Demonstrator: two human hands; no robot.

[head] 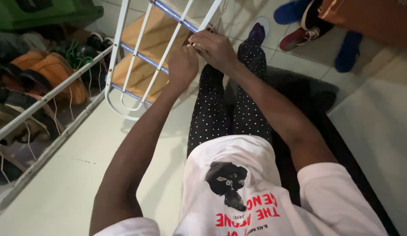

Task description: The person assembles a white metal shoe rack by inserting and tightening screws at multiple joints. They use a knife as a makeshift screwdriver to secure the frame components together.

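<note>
I sit on the floor with my legs in black dotted trousers point(221, 109) stretched forward. Both hands meet at a white metal rack frame point(125, 52) with blue cross bars that leans in front of me. My left hand point(182, 64) is closed at the frame's right rail. My right hand point(215, 48) pinches the same rail just above it, fingers curled around something thin, possibly a cord; I cannot make it out. A wooden board point(146, 48) shows behind the frame's bars.
A second white rail with hanging wire hooks point(46, 102) runs along the left, over a pile of clothes and bags point(33, 83). Shoes point(308, 24) lie at the top right. A dark mat point(317, 105) is under me, with a pale mattress edge point(378, 131) at the right.
</note>
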